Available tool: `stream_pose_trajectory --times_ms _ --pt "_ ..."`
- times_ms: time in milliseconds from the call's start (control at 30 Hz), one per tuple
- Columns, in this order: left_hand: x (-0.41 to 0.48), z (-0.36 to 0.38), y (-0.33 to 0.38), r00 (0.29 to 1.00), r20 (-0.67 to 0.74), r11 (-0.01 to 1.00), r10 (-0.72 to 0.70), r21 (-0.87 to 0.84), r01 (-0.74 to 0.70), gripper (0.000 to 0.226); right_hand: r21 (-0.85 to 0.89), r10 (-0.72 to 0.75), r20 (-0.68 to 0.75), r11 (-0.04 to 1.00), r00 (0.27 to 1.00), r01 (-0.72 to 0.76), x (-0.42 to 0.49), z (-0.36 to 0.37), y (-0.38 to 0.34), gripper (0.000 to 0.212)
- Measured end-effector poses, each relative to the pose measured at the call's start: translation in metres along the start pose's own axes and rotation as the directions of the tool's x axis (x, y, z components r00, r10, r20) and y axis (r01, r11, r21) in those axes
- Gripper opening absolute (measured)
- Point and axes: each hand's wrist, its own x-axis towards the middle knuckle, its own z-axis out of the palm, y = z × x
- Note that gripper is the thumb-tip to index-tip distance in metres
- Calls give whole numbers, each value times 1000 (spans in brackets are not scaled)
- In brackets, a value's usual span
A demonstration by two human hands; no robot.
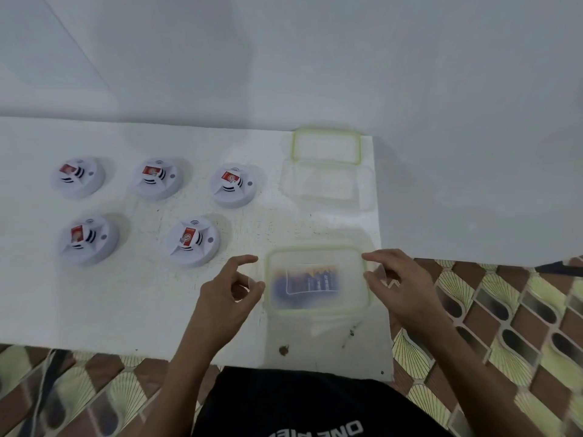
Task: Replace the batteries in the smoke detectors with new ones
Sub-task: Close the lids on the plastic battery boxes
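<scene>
White table (132,304) against a white wall; at its near right corner I have both hands empty and half-curled, left hand (228,298) and right hand (399,290) flanking the lidded box (317,280) of batteries (315,280), seemingly not quite touching. I'd unclip both side latches evenly, then lift. Five detectors (192,242) sit left; another box (328,170) stands far right, open.

Five white smoke detectors (78,177) with red labels, green-rimmed clear container (317,280), white table (126,310), brown-and-yellow patterned floor (504,310).
</scene>
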Motion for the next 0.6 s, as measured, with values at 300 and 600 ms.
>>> stream_pose_trajectory --times_ms 300,600 --pt "3 8 -1 999 -49 998 25 55 -22 33 -66 19 -67 998 998 -24 -7 11 5 31" --pt "7 17 0 998 -42 998 -38 -55 36 38 130 139 -144 984 980 -121 -11 27 -7 31"
